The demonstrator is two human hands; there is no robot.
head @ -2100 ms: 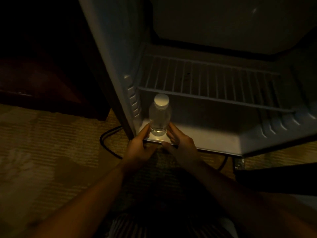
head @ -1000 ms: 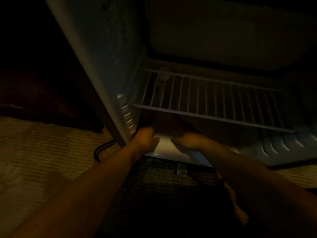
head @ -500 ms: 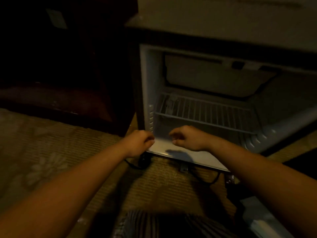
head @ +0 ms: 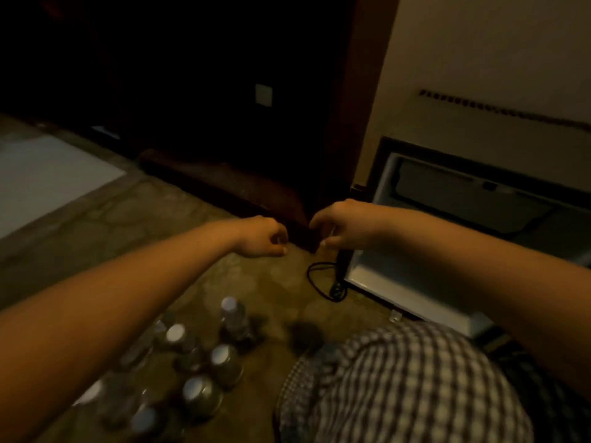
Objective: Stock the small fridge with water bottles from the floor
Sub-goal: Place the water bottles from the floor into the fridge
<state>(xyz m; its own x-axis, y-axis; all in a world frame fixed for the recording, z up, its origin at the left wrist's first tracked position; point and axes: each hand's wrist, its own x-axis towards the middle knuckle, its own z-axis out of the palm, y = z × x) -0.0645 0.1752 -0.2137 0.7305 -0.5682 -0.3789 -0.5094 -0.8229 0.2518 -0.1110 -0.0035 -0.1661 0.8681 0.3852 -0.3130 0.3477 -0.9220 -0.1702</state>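
Head view, nearest first: a brown-and-white checked cloth (head: 399, 388) covers the person's knee at the bottom edge, which suggests a crouch that keeps both floor and fridge within reach. Just left of it, the clear plastic water bottles with pale caps (head: 198, 356) stand upright in a tight cluster on the patterned tan carpet (head: 134, 225). At least 5 caps show, all blurred. Above them the left hand (head: 262, 238) and right hand (head: 339, 225) hang close together, fingers loosely curled, gripping nothing and touching no bottle. I judge the next step is a reach down for one. Beyond, a black power cable (head: 319, 279) loops on the carpet beside the small white fridge (head: 409, 297). The fridge stands open for loading, but its inside is too dim to tell what it holds.
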